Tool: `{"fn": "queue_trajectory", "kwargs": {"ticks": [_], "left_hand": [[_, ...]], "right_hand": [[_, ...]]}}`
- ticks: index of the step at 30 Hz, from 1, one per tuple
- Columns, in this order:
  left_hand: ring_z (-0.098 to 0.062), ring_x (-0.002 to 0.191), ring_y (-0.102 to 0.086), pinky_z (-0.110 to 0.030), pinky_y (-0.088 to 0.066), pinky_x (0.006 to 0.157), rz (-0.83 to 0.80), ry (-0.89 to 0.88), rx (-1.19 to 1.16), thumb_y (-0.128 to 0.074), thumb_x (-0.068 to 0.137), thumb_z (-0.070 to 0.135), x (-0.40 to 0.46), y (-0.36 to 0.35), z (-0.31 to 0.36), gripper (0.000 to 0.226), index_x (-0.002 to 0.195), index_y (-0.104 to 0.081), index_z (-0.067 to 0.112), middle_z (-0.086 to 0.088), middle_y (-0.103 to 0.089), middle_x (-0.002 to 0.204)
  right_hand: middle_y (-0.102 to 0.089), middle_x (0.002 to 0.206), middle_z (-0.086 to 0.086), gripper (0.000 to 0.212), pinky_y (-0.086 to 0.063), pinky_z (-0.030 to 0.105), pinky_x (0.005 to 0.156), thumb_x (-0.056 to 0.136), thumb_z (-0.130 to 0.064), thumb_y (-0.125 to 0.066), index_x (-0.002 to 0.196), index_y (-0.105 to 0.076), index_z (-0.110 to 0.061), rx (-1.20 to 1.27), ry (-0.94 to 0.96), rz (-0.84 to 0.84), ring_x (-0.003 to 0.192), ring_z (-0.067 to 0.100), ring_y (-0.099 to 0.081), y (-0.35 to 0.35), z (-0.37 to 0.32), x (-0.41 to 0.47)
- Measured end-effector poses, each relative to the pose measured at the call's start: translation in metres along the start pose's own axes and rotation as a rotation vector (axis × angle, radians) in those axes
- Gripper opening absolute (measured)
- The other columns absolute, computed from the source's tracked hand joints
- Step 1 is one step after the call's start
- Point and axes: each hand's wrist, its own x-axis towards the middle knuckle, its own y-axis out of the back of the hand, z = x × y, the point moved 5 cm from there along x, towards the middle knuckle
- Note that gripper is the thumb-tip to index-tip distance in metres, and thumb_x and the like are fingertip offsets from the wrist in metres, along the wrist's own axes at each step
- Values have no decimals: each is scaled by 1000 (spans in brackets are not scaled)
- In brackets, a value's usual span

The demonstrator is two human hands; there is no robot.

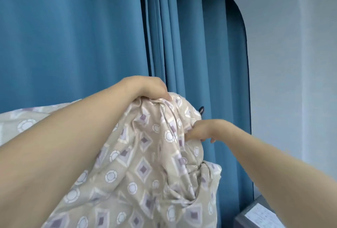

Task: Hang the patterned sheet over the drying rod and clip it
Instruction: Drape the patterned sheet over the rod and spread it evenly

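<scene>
So the patterned sheet (138, 169) is being held up bunched in front of the blue curtain (73, 36), gripped on top by the left hand (145, 87) and pinched lower down by the right hand (204, 131).

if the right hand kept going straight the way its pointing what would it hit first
The right hand points left into the bunched patterned sheet, which its fingers already pinch, so it would only push deeper into that fabric. The blue curtain seems to hang behind; depth is unclear.

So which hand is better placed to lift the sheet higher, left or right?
Probably the left hand: it grips the patterned sheet at its highest bunch. The right hand pinches a fold lower down.
</scene>
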Motion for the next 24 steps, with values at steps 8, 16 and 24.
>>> {"fn": "queue_trajectory", "kwargs": {"ticks": [8,16,24], "left_hand": [[-22,82,-55,-34,-46,69,293,-74,-46,-47,87,7,8,5,4,14,83,-59,13,1,-59,88],[-19,66,-45,-28,-37,57,754,63,-788,-39,79,-4,13,14,-15,22,86,-57,7,-4,-54,76],[-15,64,-44,-16,-37,46,925,95,-887,-37,88,1,18,6,-34,18,83,-52,8,1,-50,74]], "right_hand": [[-72,102,16,31,-56,39,89,87,-17,-57,113,-62,-1,510,120,11,92,31,-70,23,26,2],[-65,79,12,15,-50,25,63,84,-25,-62,83,-64,-10,1116,449,574,70,25,-61,144,4,-29],[-33,50,-7,32,-55,29,65,94,-46,-51,96,-57,-15,705,171,-366,37,6,-28,48,-1,5]]}}
